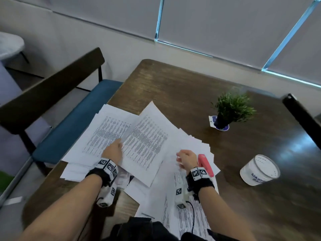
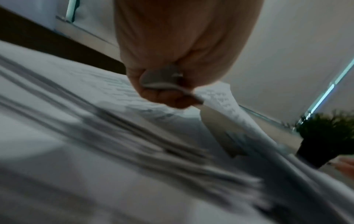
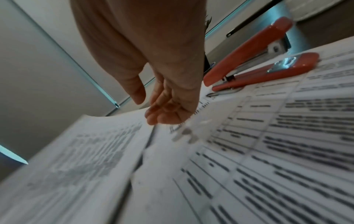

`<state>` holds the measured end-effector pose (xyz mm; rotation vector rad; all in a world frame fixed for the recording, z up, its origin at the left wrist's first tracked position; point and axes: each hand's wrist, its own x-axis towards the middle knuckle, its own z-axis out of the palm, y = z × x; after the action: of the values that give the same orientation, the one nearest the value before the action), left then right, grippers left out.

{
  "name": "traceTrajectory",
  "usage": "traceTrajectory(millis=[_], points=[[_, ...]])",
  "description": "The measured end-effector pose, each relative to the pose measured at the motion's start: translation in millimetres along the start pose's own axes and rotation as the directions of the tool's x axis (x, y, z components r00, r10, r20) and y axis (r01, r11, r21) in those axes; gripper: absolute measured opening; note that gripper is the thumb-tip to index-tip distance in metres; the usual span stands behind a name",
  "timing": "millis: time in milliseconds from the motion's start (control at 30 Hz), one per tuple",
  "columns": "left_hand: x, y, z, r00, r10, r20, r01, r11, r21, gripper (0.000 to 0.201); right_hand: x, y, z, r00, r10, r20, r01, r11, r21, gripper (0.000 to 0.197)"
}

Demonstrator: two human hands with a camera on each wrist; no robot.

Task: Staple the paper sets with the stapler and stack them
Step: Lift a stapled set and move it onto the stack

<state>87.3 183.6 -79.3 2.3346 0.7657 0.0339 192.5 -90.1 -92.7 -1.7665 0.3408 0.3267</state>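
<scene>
Printed paper sets lie spread over the near left of the wooden table (image 1: 182,87). My left hand (image 1: 113,151) pinches the edge of one paper set (image 1: 145,141) and holds it lifted above the stack of papers (image 1: 106,129); the left wrist view shows the fingers (image 2: 162,94) curled round that paper set's (image 2: 222,98) edge. My right hand (image 1: 185,158) hovers just over the sheets with relaxed fingers (image 3: 164,112) and holds nothing. The red stapler (image 1: 205,164) lies on the papers right beside that hand, stapler (image 3: 258,60) mouth open.
A small potted plant (image 1: 231,108) stands mid-table, and a white tub (image 1: 259,170) sits near the right edge. A blue-cushioned bench (image 1: 73,126) runs along the table's left side. A dark chair back (image 1: 302,117) shows at right.
</scene>
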Motion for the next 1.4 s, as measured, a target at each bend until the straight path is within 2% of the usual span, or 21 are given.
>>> traceTrajectory(millis=[100, 200, 300, 400, 500, 600, 667, 733, 800, 867, 933, 967, 1033, 1067, 1133, 1200, 1300, 1367, 1400], points=[[-1.6, -21.9, -18.3, 0.98, -0.102, -0.172, 0.107, 0.994, 0.021, 0.03, 0.0, 21.4, 5.4, 0.999, -0.047, -0.018, 0.043, 0.982, -0.187, 0.02], [-3.8, -43.3, -30.0, 0.937, -0.206, -0.281, 0.219, 0.976, 0.014, 0.031, -2.9, 30.2, 5.0, 0.992, -0.127, -0.013, 0.11, 0.905, -0.411, 0.022], [-4.9, -62.9, -36.5, 0.887, -0.256, -0.384, 0.287, 0.958, 0.024, 0.032, -4.6, 28.3, 5.0, 0.986, -0.165, 0.004, 0.147, 0.869, -0.473, 0.023], [-4.2, -73.5, -40.0, 0.854, -0.304, -0.421, 0.341, 0.94, 0.012, 0.025, -6.9, 30.1, 7.8, 0.982, -0.172, 0.081, 0.187, 0.802, -0.566, 0.024], [-2.5, -81.9, -40.1, 0.851, -0.298, -0.432, 0.33, 0.944, -0.001, 0.02, -6.2, 34.4, 8.9, 0.974, -0.173, 0.148, 0.227, 0.756, -0.614, 0.027], [-2.4, -81.5, -38.6, 0.814, -0.284, -0.506, 0.315, 0.949, -0.026, 0.045, -10.8, 32.6, 6.9, 0.961, -0.19, 0.202, 0.276, 0.731, -0.624, 0.032], [-4.1, -68.9, -33.3, 0.79, -0.24, -0.565, 0.251, 0.966, -0.059, 0.057, -12.5, 32.8, 4.1, 0.95, -0.204, 0.238, 0.31, 0.719, -0.622, 0.036], [-6.3, -51.1, -24.2, 0.811, -0.153, -0.565, 0.15, 0.987, -0.052, 0.054, -15.3, 30.3, 1.3, 0.941, -0.19, 0.28, 0.328, 0.712, -0.621, 0.038], [-8.1, -33.0, -10.9, 0.87, -0.01, -0.494, -0.003, 1.0, -0.027, 0.043, -16.4, 20.9, -3.8, 0.943, -0.144, 0.3, 0.306, 0.727, -0.614, 0.036], [-10.7, -16.7, 6.6, 0.918, 0.124, -0.376, -0.143, 0.989, -0.024, 0.034, -14.4, 7.7, -13.6, 0.955, -0.171, 0.241, 0.287, 0.729, -0.621, 0.033], [-16.2, -1.1, 28.1, 0.938, 0.242, -0.25, -0.258, 0.966, -0.032, 0.028, -10.7, -3.7, -27.3, 0.95, -0.29, 0.118, 0.288, 0.663, -0.691, 0.032], [-19.8, 5.6, 38.6, 0.937, 0.297, -0.184, -0.309, 0.95, -0.038, 0.027, -7.6, -5.6, -35.0, 0.934, -0.352, 0.062, 0.272, 0.587, -0.763, 0.034], [-28.1, 18.8, 58.3, 0.917, 0.395, -0.049, -0.397, 0.917, -0.044, 0.025, -5.0, -5.8, -49.8, 0.917, -0.398, -0.037, 0.162, 0.455, -0.876, 0.036], [-31.7, 24.8, 67.1, 0.895, 0.445, 0.021, -0.444, 0.896, -0.032, 0.023, -4.1, -4.2, -56.0, 0.92, -0.382, -0.09, 0.091, 0.431, -0.898, 0.038], [-38.0, 38.5, 81.1, 0.835, 0.523, 0.171, -0.531, 0.847, 0.005, 0.024, -2.2, 1.3, -66.0, 0.936, -0.307, -0.171, -0.024, 0.429, -0.903, 0.046], [-41.5, 53.7, 91.0, 0.779, 0.547, 0.305, -0.585, 0.81, 0.042, 0.034, 2.4, 9.6, -73.9, 0.956, -0.217, -0.197, -0.068, 0.491, -0.868, 0.049], [-44.1, 76.2, 106.2, 0.71, 0.513, 0.482, -0.636, 0.762, 0.126, 0.068, 2.8, 20.3, -81.2, 0.973, -0.168, -0.158, -0.046, 0.531, -0.846, 0.036], [-44.9, 90.1, 113.8, 0.698, 0.461, 0.548, -0.647, 0.734, 0.205, 0.094, -1.1, 22.9, -83.0, 0.973, -0.186, -0.136, -0.018, 0.53, -0.848, 0.034], [-44.7, 95.8, 116.5, 0.709, 0.437, 0.554, -0.638, 0.732, 0.239, 0.105, -4.1, 23.5, -82.9, 0.973, -0.192, -0.128, -0.004, 0.54, -0.842, 0.033]])
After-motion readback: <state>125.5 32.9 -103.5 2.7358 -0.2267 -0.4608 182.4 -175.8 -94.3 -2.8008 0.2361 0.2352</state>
